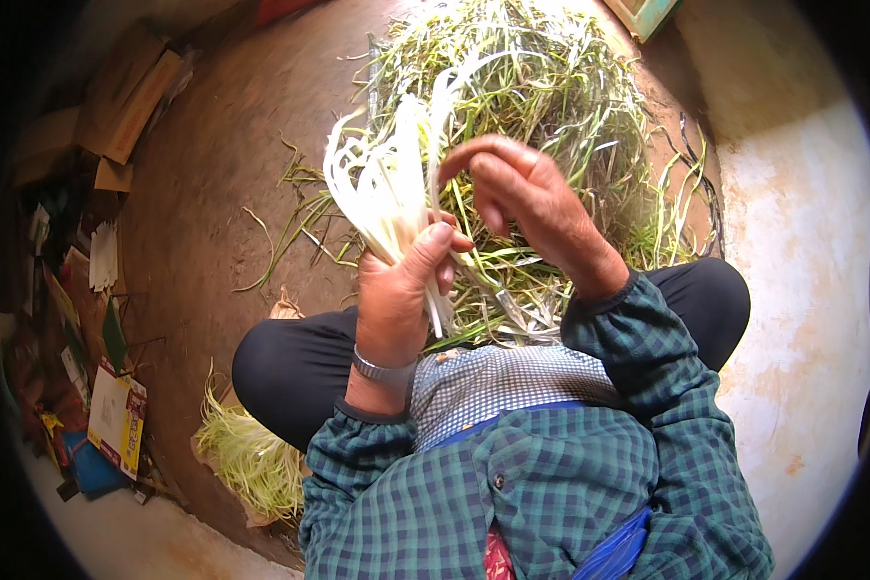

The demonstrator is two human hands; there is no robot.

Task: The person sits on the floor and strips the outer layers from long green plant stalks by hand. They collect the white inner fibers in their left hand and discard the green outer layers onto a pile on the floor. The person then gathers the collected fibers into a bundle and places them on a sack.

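Note:
My left hand point(406, 283), with a metal watch band at its wrist, is closed around a bundle of pale, whitish leafy stalks point(384, 181). The stalks fan upward from the fist, and their lower ends stick out below it. My right hand point(522, 196) is just right of the bundle, its fingers bent beside one pale stalk; whether they touch it is unclear. Before me lies a large heap of green and yellowish long leaves point(522, 94), partly under both hands. At the lower left, a pile of pale yellow-green stalks point(254, 457) rests on a flat brown sheet.
Loose leaves point(268, 254) are strewn on the brown floor point(210, 145) left of the heap. Cardboard boxes point(127, 109) and a printed carton point(116, 417) stand along the left side. A pale wall point(790, 290) rises at the right, with dark cords near its foot.

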